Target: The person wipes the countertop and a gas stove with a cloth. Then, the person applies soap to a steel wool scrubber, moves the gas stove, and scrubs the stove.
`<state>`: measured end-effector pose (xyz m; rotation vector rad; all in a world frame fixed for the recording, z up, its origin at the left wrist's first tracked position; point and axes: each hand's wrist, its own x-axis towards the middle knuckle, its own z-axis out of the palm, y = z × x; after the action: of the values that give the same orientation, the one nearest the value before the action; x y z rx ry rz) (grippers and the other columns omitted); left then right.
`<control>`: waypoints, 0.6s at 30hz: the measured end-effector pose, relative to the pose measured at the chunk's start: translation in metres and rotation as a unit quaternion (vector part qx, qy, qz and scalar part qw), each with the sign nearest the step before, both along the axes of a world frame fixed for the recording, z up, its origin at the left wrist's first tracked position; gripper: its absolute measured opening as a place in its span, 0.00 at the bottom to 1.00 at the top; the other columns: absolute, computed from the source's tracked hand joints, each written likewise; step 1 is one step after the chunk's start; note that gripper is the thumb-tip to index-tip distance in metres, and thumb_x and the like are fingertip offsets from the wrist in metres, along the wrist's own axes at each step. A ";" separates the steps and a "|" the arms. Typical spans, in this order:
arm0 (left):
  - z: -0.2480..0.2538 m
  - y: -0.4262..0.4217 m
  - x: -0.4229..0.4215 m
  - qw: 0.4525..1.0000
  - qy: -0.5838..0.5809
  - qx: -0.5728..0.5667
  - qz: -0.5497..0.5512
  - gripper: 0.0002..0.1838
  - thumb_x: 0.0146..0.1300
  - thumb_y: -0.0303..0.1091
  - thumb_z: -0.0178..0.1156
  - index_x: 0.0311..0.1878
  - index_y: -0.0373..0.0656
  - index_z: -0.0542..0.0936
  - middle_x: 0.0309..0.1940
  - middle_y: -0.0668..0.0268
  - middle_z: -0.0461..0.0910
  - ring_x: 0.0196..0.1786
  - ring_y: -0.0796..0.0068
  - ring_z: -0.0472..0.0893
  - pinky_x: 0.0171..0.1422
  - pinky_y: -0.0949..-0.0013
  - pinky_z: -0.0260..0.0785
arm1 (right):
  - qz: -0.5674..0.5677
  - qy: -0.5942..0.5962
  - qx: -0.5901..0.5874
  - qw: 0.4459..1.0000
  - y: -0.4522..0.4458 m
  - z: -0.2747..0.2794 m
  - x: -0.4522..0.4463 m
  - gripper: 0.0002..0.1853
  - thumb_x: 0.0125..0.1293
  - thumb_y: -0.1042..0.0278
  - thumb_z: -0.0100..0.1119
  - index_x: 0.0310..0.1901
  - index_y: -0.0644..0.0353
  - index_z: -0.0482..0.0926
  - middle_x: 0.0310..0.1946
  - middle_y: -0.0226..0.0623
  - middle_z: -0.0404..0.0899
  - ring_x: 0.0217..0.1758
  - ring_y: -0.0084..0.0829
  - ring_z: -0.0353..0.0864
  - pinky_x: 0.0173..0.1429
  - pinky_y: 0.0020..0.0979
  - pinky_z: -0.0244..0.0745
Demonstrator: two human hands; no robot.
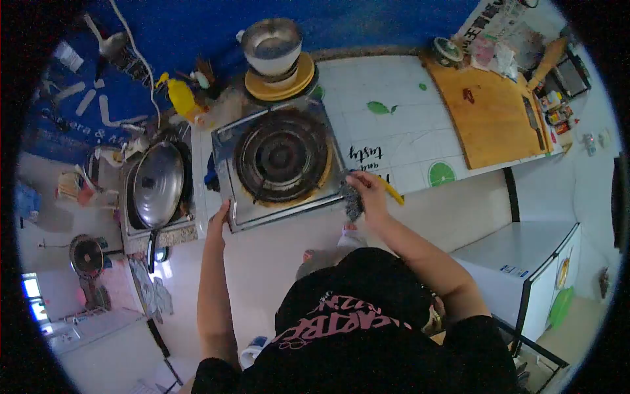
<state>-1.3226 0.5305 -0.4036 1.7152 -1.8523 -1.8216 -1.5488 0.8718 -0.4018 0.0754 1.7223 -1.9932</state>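
A gas stove (281, 157) with a round black burner sits askew at the counter's front edge, brown stains around its burner ring. My left hand (220, 218) grips the stove's front left corner, its fingers partly hidden by the metal side. By the front right corner, my right hand (369, 190) is closed on a grey steel wool scrubber (352, 202), which hangs below the fingers. A yellow stick-like handle (392, 190) shows just beyond the right hand; whether the hand touches it I cannot tell.
To the left, a lidded pan (159, 184) rests over the sink (190, 226). Stacked bowls (272, 47) stand behind the stove near a yellow bottle (180, 97). On the right lie a wooden cutting board (489, 111) and a knife (533, 123). A white cabinet (512, 256) stands lower right.
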 end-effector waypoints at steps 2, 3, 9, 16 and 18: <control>-0.056 -0.022 0.014 0.993 0.016 -0.110 0.029 0.34 0.56 0.57 0.66 0.59 0.42 0.78 0.57 0.58 0.76 0.66 0.65 0.67 0.67 0.56 0.56 | -0.001 -0.007 0.010 1.000 0.008 0.009 -0.002 0.14 0.57 0.67 0.71 0.42 0.63 0.83 0.39 0.32 0.83 0.42 0.23 0.78 0.49 0.26 0.73; -0.078 -0.028 0.024 0.973 0.037 -0.223 0.050 0.32 0.59 0.52 0.66 0.60 0.39 0.76 0.58 0.54 0.75 0.66 0.61 0.67 0.68 0.56 0.55 | -0.004 -0.026 0.000 1.000 0.013 0.020 -0.005 0.13 0.57 0.68 0.71 0.43 0.63 0.83 0.40 0.32 0.82 0.42 0.23 0.78 0.49 0.26 0.73; 0.064 0.117 -0.057 0.730 0.089 -0.610 -0.295 0.29 0.58 0.38 0.63 0.64 0.44 0.71 0.62 0.55 0.70 0.65 0.52 0.68 0.69 0.53 0.57 | -0.020 -0.025 0.006 0.999 0.050 0.017 -0.011 0.11 0.58 0.70 0.70 0.42 0.62 0.83 0.41 0.30 0.81 0.42 0.24 0.78 0.49 0.27 0.73; 0.050 0.088 -0.086 0.610 0.164 -0.562 -0.533 0.29 0.63 0.43 0.60 0.67 0.49 0.69 0.68 0.63 0.66 0.71 0.61 0.64 0.78 0.50 0.46 | -0.005 0.328 0.221 0.919 0.020 0.025 0.008 0.12 0.58 0.70 0.69 0.43 0.61 0.82 0.40 0.38 0.81 0.43 0.34 0.80 0.50 0.30 0.74; 0.041 0.078 -0.083 0.601 0.172 -0.548 -0.556 0.30 0.63 0.44 0.60 0.68 0.50 0.68 0.68 0.64 0.66 0.71 0.62 0.64 0.78 0.51 0.47 | -0.013 0.366 0.272 0.890 0.014 0.027 0.020 0.12 0.57 0.70 0.69 0.43 0.60 0.82 0.40 0.40 0.81 0.45 0.38 0.80 0.51 0.32 0.74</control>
<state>-1.4052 0.6084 -0.3628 -0.3223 -2.9242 -0.3821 -1.5290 0.8863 -0.3753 -0.5333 2.7268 -1.5738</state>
